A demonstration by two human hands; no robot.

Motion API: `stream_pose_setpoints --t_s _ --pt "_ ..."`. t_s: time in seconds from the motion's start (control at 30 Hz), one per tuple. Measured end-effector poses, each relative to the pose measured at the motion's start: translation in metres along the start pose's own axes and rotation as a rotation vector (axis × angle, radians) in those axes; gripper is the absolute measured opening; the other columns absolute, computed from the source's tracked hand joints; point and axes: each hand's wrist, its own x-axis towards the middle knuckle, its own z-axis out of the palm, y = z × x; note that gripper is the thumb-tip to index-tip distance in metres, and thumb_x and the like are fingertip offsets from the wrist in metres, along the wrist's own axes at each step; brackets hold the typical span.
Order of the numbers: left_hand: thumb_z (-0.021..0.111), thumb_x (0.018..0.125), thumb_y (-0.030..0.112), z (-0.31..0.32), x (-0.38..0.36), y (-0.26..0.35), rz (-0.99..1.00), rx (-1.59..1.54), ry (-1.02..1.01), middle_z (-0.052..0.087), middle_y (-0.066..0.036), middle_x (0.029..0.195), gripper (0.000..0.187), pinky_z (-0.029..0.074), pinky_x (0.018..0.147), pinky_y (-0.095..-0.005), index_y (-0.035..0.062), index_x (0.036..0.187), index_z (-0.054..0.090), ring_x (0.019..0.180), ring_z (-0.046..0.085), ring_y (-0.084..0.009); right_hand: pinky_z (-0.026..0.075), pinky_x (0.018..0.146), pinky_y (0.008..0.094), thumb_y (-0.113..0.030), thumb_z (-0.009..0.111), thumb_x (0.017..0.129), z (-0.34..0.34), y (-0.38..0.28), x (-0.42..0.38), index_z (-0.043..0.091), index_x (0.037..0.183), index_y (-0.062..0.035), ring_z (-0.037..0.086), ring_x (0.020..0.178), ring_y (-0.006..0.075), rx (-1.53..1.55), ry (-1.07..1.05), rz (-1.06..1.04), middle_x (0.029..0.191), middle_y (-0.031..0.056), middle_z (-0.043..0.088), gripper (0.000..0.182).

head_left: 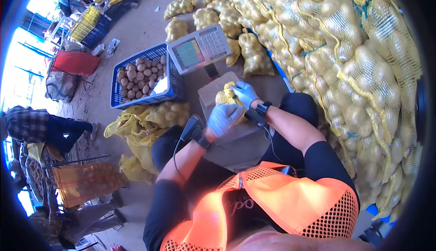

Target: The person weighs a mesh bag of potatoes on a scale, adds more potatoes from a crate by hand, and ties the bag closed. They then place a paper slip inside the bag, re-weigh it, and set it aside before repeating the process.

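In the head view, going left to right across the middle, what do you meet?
Person in a checked shirt → blue plastic crate of loose potatoes → gloved left hand → gloved right hand → tall stack of yellow mesh potato sacks.

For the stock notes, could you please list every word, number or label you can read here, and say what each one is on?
Nothing reads clearly.
Dark script on the orange vest: roughly "opo", partly folded, uncertain.
Scale head: green display and keypad legends too small and blurred to read.
Blue crate, potato sacks and the small yellow net bag held by both gloved hands: no lettering visible.
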Motion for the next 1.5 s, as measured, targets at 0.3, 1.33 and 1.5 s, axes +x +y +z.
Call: stream_pose_setpoints --t_s 0.3,1.33,1.5 --pt "0.04 0.084 0.065 0.057 -0.016 -0.099 -0.608 -1.029 0.871 0.053 -0.001 0.076 0.055 0.04 0.057 -0.03 0.0122 0.091 0.053 0.063 0.053 -0.0149 0.045 0.068 0.0356 -0.015 0.05 0.088 -0.009 -0.012 -0.008 0.059 0.091 -0.0029 0.059 0.078 0.0314 -0.575 -0.217 -0.504 0.09 0.0149 0.061 0.016" --pt "0.062 0.084 0.025 -0.139 -0.113 -0.029 0.191 -0.702 0.859 0.064 -0.005 0.083 0.024 0.048 0.065 -0.0249 0.0028 0.094 0.063 0.076 0.062 -0.013 0.04 0.096 0.0304 -0.013 0.053 0.091 -0.182 -0.161 -0.097 0.041 0.127 0.0022 0.05 0.111 0.021 -0.485 0.181 -0.25 0.121 0.0148 0.05 0.041" --pt "0.065 0.08 0.024 -0.167 -0.248 -0.231 -0.375 -0.237 1.488 0.061 -0.001 0.078 0.027 0.044 0.059 -0.0223 0.0023 0.095 0.064 0.066 0.055 -0.0092 0.041 0.095 0.0332 -0.012 0.057 0.088 -0.216 -0.093 -0.136 0.043 0.123 0.0033 0.053 0.108 0.0248 -0.748 0.377 -0.247 0.118 0.0192 0.052 0.04"
